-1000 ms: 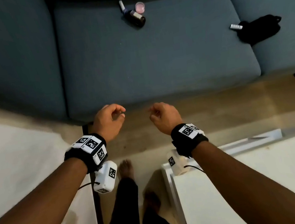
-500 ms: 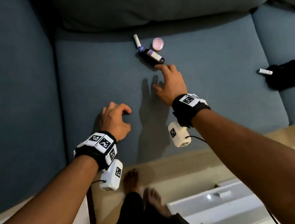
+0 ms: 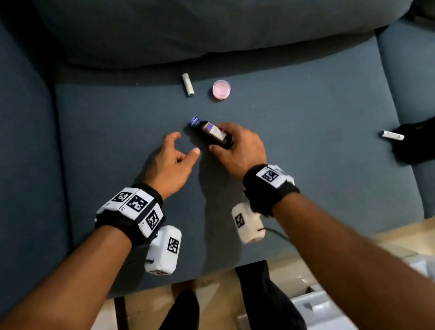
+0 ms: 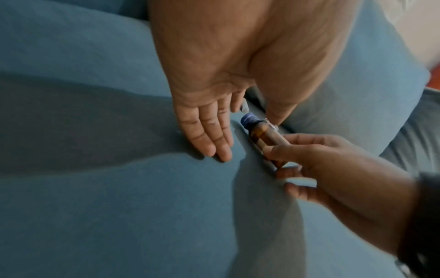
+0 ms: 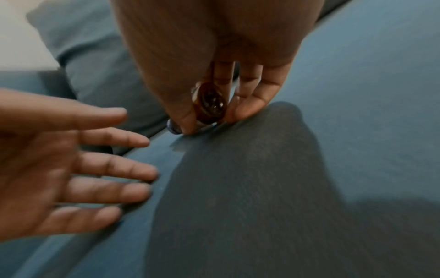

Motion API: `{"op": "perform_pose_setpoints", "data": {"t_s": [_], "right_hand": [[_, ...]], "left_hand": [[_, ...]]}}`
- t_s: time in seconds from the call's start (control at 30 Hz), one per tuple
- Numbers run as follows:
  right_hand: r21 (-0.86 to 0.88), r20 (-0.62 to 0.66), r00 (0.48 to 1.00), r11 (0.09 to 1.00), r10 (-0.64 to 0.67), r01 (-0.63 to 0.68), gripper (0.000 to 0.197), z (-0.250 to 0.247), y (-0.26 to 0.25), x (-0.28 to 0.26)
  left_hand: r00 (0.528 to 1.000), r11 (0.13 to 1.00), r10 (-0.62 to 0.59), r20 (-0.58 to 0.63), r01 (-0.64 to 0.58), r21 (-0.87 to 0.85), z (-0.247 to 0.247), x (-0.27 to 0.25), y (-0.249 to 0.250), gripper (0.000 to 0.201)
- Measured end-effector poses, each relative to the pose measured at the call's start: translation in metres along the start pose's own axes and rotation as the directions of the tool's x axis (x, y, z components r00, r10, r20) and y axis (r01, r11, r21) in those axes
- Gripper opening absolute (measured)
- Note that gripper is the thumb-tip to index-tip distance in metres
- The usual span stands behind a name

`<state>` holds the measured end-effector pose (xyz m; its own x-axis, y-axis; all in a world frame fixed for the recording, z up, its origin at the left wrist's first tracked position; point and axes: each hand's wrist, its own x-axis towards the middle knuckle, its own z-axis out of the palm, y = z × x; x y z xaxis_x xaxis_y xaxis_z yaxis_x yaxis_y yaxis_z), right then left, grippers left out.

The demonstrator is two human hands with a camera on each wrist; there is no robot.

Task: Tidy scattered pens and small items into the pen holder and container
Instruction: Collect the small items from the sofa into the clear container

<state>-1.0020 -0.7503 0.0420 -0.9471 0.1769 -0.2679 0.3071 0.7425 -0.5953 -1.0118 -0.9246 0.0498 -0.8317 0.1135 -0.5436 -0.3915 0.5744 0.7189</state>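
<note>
Right hand (image 3: pixel 239 150) now pinches the small amber glass bottle with blue cap (image 3: pixel 213 133), lifted off the blue-grey sofa cushion (image 3: pixel 317 128). Left hand (image 3: pixel 169 166) beside it, fingers spread, holding nothing. Bare cushion all around.

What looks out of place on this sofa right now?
Small items lie loose on the sofa seat: a white tube, a pink jar, another white tube beside a black cloth. The right hand grips a brown bottle.
</note>
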Motion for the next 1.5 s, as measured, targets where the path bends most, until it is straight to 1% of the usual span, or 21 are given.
{"op": "perform_pose_setpoints", "data": {"t_s": [0.1,0.13,0.23,0.3,0.37,0.43,0.5,0.6,0.67,0.7,0.73,0.77,0.83,0.93,1.07,1.13,1.2,1.27,1.33,1.4,1.5], "right_hand": [[0.249,0.003,0.999,0.968,0.04,-0.039,0.041,-0.007,0.016,-0.028],[0.301,0.019,0.999,0.953,0.031,-0.036,0.041,-0.012,0.021,-0.034],[0.375,0.093,0.996,0.927,-0.014,-0.022,0.047,-0.03,0.035,-0.043],[0.347,0.095,0.996,0.937,0.0,-0.033,0.042,-0.05,0.053,-0.038],[0.28,0.005,0.999,0.959,0.034,-0.034,0.032,-0.073,0.081,-0.028],[0.221,-0.143,0.986,0.974,0.085,-0.052,0.029,-0.097,0.112,-0.018],[0.168,-0.335,0.928,0.979,0.164,-0.113,0.033,-0.131,0.151,-0.008],[0.173,-0.563,0.746,0.934,0.355,-0.313,0.044,-0.181,0.211,0.001],[0.248,-0.595,0.607,0.839,0.527,-0.484,0.055,-0.208,0.243,0.002],[0.28,-0.57,0.554,0.777,0.607,-0.563,0.06,-0.217,0.257,0.0],[0.289,-0.529,0.525,0.724,0.666,-0.627,0.065,-0.223,0.269,-0.003],[0.277,-0.483,0.521,0.687,0.704,-0.672,0.067,-0.225,0.28,-0.006],[0.254,-0.417,0.548,0.672,0.725,-0.696,0.064,-0.223,0.298,-0.012],[0.286,-0.391,0.606,0.717,0.693,-0.636,0.051,-0.219,0.311,-0.013],[0.339,-0.365,0.646,0.742,0.67,-0.578,0.037,-0.226,0.32,-0.007],[0.427,-0.388,0.624,0.733,0.678,-0.53,0.031,-0.234,0.323,-0.005],[0.502,-0.506,0.563,0.754,0.653,-0.424,0.028,-0.245,0.322,-0.003],[0.462,-0.679,0.504,0.844,0.534,-0.273,0.028,-0.257,0.312,-0.004],[0.336,-0.789,0.5,0.932,0.357,-0.135,0.026,-0.265,0.294,-0.007],[0.225,-0.801,0.566,0.974,0.196,-0.019,0.027,-0.265,0.27,-0.011],[0.168,-0.689,0.724,0.978,0.029,0.121,0.031,-0.244,0.233,-0.016]], "left_hand": [[0.993,0.97,-0.106,0.044,0.113,-0.215,0.028,0.011,0.03,0.076],[0.993,0.969,-0.109,0.041,0.116,-0.219,0.04,0.013,0.042,0.076],[1.0,0.994,-0.022,0.011,0.023,-0.107,0.07,0.018,0.062,0.051],[1.0,0.993,0.009,-0.005,-0.01,-0.119,0.087,0.022,0.073,0.038],[1.0,0.986,0.009,0.002,-0.008,-0.166,0.1,0.025,0.087,0.032],[0.999,0.978,0.016,0.036,-0.008,-0.21,0.108,0.027,0.097,0.026],[0.995,0.977,0.043,0.091,-0.022,-0.214,0.122,0.031,0.111,0.024],[0.98,0.977,0.095,0.177,-0.058,-0.207,0.144,0.035,0.127,0.026],[0.969,0.984,0.113,0.219,-0.079,-0.162,0.157,0.038,0.136,0.027],[0.965,0.986,0.117,0.235,-0.085,-0.143,0.163,0.039,0.141,0.027],[0.962,0.987,0.119,0.246,-0.088,-0.135,0.167,0.04,0.144,0.027],[0.96,0.987,0.122,0.253,-0.091,-0.132,0.171,0.04,0.148,0.027],[0.96,0.987,0.122,0.252,-0.092,-0.128,0.181,0.042,0.154,0.028],[0.963,0.989,0.112,0.247,-0.084,-0.121,0.19,0.043,0.161,0.028],[0.962,0.991,0.105,0.25,-0.082,-0.102,0.204,0.042,0.167,0.028],[0.96,0.991,0.105,0.26,-0.08,-0.108,0.21,0.041,0.169,0.029],[0.959,0.991,0.096,0.265,-0.068,-0.114,0.215,0.04,0.17,0.03],[0.961,0.99,0.09,0.261,-0.057,-0.13,0.22,0.039,0.17,0.031],[0.961,0.987,0.09,0.261,-0.052,-0.15,0.224,0.037,0.168,0.032],[0.961,0.985,0.091,0.262,-0.048,-0.166,0.226,0.035,0.167,0.03],[0.966,0.975,0.113,0.233,-0.063,-0.214,0.224,0.031,0.168,0.017]]}}
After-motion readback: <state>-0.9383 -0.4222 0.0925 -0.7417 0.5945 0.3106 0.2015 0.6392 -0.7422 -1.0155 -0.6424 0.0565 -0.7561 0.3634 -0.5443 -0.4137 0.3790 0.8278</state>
